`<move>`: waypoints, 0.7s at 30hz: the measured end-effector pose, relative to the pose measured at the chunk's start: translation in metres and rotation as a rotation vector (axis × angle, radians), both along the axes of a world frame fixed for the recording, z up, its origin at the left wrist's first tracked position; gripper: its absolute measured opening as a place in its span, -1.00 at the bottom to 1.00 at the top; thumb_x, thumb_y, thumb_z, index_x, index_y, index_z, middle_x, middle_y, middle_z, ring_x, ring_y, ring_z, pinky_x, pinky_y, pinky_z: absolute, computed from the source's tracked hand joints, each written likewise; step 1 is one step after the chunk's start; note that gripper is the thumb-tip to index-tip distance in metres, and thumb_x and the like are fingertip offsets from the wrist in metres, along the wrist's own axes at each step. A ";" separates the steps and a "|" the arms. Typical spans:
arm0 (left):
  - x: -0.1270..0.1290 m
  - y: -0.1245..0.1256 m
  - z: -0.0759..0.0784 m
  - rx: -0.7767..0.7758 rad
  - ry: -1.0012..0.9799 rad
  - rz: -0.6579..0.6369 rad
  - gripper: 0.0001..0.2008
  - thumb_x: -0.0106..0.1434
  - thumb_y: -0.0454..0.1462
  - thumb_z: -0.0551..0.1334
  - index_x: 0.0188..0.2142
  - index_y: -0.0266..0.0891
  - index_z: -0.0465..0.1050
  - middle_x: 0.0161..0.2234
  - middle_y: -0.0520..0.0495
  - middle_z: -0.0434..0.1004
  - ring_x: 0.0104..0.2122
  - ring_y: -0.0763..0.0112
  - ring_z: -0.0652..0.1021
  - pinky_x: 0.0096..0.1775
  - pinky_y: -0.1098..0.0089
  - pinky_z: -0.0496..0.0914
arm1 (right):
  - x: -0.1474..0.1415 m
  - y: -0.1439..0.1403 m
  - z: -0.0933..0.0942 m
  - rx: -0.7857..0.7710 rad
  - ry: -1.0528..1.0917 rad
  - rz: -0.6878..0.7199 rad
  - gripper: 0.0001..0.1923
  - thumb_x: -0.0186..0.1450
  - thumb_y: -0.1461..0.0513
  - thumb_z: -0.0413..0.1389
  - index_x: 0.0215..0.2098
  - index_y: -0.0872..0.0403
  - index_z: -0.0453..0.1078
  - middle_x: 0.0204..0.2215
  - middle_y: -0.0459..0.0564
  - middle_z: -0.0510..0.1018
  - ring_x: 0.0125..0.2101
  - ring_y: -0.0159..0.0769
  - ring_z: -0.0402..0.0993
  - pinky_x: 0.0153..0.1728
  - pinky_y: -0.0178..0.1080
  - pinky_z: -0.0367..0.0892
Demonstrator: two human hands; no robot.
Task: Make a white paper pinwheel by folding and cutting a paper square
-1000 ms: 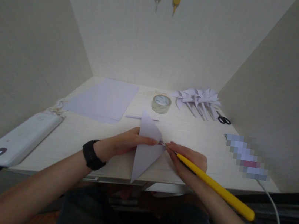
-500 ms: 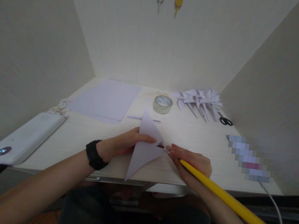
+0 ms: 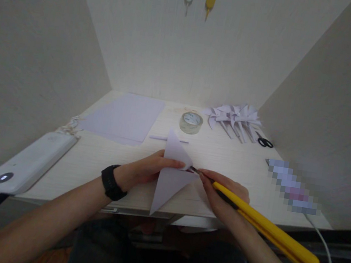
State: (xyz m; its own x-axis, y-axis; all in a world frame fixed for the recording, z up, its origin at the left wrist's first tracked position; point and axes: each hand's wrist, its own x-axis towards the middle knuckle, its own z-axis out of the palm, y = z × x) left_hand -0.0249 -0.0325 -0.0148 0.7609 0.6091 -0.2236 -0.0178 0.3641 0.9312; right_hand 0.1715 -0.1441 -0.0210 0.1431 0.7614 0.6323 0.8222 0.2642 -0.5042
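Pale wood-grain bench [image 3: 224,156], walled on three sides by off-white panels.

Stack of flat pale lilac paper sheets [image 3: 125,117] at the far left part of the bench. Long white plastic device with a dark round button [image 3: 27,164] lies along the near left edge, overhanging the near left corner. Heap of folded white paper pinwheels [image 3: 235,118] at the far right corner; black-handled scissors [image 3: 264,142] just beside it, against the right edge. Blurred-out flat item [image 3: 291,186] along the right edge, a white cable running off its near end.

Folded pale lilac paper triangle [image 3: 171,172] held at the middle of the near edge, its lower point hanging past the edge. Left hand [image 3: 145,168], black wristband on the wrist, fingers narrow and pinching the triangle at its fold. Right hand [image 3: 225,194], fingers wrapped round a long yellow utility knife [image 3: 266,228]; blade tip touching the paper's right corner, just beside the left fingertips.

Roll of clear adhesive tape [image 3: 191,122] at mid-bench toward the far edge. Thin white paper stick [image 3: 167,139] lies between tape and triangle.
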 end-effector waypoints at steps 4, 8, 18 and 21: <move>0.000 0.000 0.001 -0.007 0.003 0.002 -0.69 0.12 -0.22 0.42 -0.13 -0.24 0.56 -0.13 -0.14 0.64 -0.23 0.29 0.61 -0.15 0.32 0.45 | 0.000 -0.004 0.001 0.008 -0.043 -0.022 -0.86 0.28 0.13 0.19 -0.25 -0.10 0.60 -0.37 -0.14 0.70 -0.40 -0.21 0.67 -0.34 -0.29 0.61; 0.000 -0.001 0.005 -0.028 0.012 -0.017 -0.59 0.05 -0.21 0.44 -0.09 -0.26 0.56 -0.13 -0.17 0.64 -0.23 0.23 0.61 -0.17 0.29 0.46 | -0.004 -0.005 0.000 0.058 -0.060 0.006 -0.85 0.29 0.18 0.16 -0.25 -0.08 0.59 -0.36 -0.12 0.70 -0.40 -0.21 0.67 -0.29 -0.28 0.60; 0.006 -0.006 0.005 0.135 0.222 0.182 -0.71 -0.02 -0.21 0.46 -0.32 -0.35 0.59 -0.35 -0.13 0.64 -0.40 0.30 0.56 -0.34 0.37 0.39 | -0.005 -0.002 -0.015 0.152 -0.151 0.048 -0.85 0.29 0.19 0.17 -0.21 -0.10 0.57 -0.28 -0.09 0.70 -0.34 -0.15 0.67 -0.24 -0.20 0.61; 0.005 -0.007 0.007 0.127 0.195 0.172 -0.70 -0.01 -0.21 0.46 -0.30 -0.35 0.58 -0.33 -0.13 0.64 -0.39 0.28 0.57 -0.35 0.37 0.39 | -0.005 -0.002 -0.017 0.212 -0.163 0.068 -0.85 0.28 0.22 0.17 -0.21 -0.10 0.57 -0.25 -0.10 0.69 -0.33 -0.17 0.67 -0.23 -0.21 0.61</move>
